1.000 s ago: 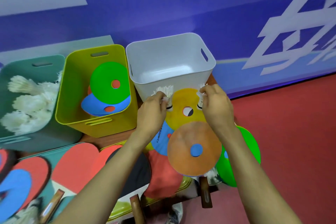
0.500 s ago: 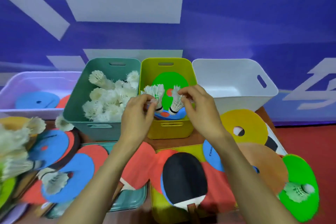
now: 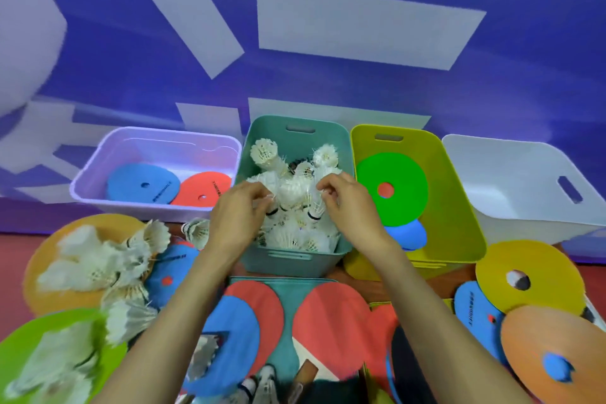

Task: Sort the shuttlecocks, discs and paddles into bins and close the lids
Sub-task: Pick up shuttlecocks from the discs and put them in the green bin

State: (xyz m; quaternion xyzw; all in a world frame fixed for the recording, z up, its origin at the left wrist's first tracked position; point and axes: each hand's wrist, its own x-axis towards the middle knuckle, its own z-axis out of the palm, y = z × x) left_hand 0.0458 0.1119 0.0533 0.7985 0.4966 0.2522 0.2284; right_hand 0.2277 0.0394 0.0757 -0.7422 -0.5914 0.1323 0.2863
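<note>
While the left hand [image 3: 241,210] pinches one shuttlecock [image 3: 272,210] by its feathers and the right hand [image 3: 349,203] pinches a second shuttlecock [image 3: 314,214] the same way, both corks point down over the green bin [image 3: 296,261], just above the white heap inside it. Doing this well means a light pinch, so the feathers do not crush, and a low release over the middle, so neither bounces into the yellow bin [image 3: 459,207] alongside. Loose shuttlecocks [image 3: 98,266] lie to the left; discs [image 3: 529,275] and paddles [image 3: 331,315] lie nearer the person.
</note>
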